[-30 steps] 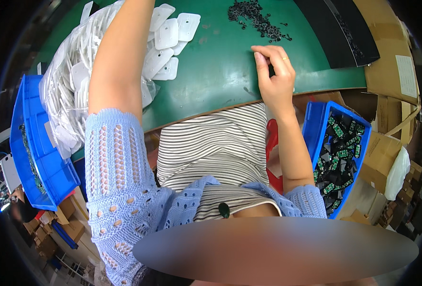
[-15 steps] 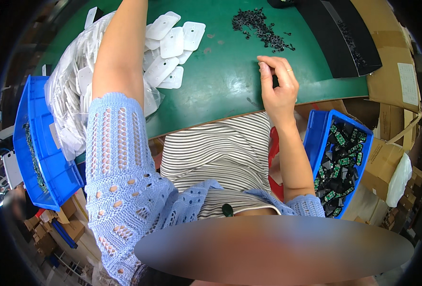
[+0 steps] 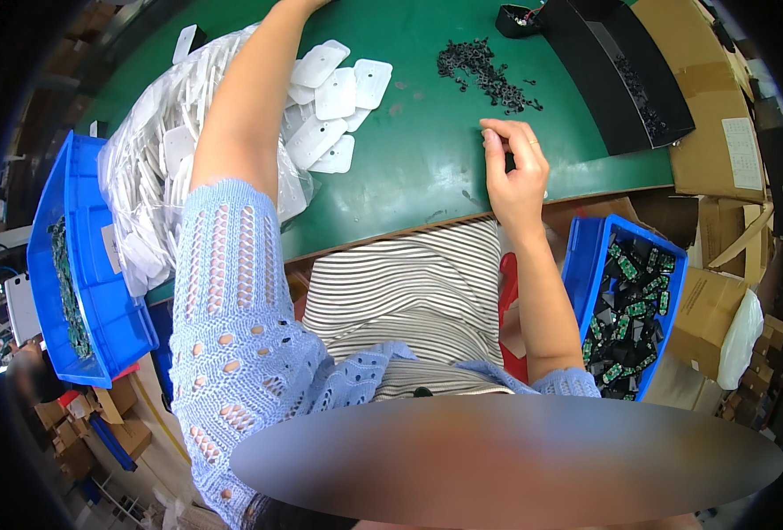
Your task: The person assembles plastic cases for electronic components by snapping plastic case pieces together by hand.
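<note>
My left arm stretches far forward over the green table, and only the wrist (image 3: 300, 5) shows at the upper edge; the hand itself lies outside the picture. White rounded plastic plates (image 3: 335, 93) with small holes are spread just right of that forearm. My right hand (image 3: 517, 172) is above the table's near part, its fingers curled and the thumb and index fingertips brought together. Whatever they may pinch is too small or hidden to make out. Beyond this hand lies a pile of small black screw-like parts (image 3: 480, 71).
Left of my arm, a clear bag (image 3: 153, 159) bulges with white plates beside a blue bin (image 3: 100, 291). A black tray (image 3: 617, 79) and cardboard box (image 3: 710, 97) stand at right. Below them, another blue bin (image 3: 584, 256) holds green circuit boards and black pieces.
The whole view has shifted slightly, and more of the far table shows, including a small black container. My left wrist has come into sight at the top. My right hand keeps its pinched pose.
</note>
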A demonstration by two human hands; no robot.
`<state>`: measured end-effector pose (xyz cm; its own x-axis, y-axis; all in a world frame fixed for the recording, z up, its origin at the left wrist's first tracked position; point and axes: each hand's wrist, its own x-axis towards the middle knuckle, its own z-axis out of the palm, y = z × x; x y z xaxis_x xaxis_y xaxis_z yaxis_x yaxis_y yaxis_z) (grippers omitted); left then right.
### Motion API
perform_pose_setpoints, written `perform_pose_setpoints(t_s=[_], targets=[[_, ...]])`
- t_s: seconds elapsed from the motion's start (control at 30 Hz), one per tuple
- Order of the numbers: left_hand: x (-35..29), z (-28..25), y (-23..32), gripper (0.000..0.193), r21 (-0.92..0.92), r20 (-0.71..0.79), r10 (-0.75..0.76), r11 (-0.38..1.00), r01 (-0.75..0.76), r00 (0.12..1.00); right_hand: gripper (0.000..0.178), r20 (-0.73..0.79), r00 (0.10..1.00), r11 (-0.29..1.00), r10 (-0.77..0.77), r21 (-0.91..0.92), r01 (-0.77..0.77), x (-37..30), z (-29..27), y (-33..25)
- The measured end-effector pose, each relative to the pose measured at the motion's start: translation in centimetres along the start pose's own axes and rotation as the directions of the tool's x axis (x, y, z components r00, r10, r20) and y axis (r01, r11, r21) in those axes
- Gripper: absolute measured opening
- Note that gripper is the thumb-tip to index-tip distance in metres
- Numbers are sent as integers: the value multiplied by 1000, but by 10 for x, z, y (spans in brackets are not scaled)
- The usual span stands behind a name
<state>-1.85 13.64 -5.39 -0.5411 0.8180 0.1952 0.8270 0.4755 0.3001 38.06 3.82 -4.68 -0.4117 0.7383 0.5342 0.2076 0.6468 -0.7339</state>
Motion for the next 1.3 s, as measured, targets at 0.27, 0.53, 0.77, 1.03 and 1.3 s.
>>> perform_pose_setpoints(t_s=[0.27,0.53,0.77,1.03,1.3], targets=[[-25,-2,38,43,-304,-192,-40,953,-21,981,9,17,1000,1000,15,-10,-15,0,-2,-1],[-165,-96,116,33,-884,204,306,466,40,930,40,50,956,851,289,443,-280,28,-4,-5],[-244,-117,132,40,-912,231,307,399,96,923,41,105,975,726,198,652,-218,41,5,-55],[-264,-124,137,37,-914,207,301,398,75,931,33,104,984,746,146,641,-179,33,-1,-60],[-274,-116,139,40,-963,168,363,260,74,916,27,-4,991,723,131,685,-93,29,-3,-68]])
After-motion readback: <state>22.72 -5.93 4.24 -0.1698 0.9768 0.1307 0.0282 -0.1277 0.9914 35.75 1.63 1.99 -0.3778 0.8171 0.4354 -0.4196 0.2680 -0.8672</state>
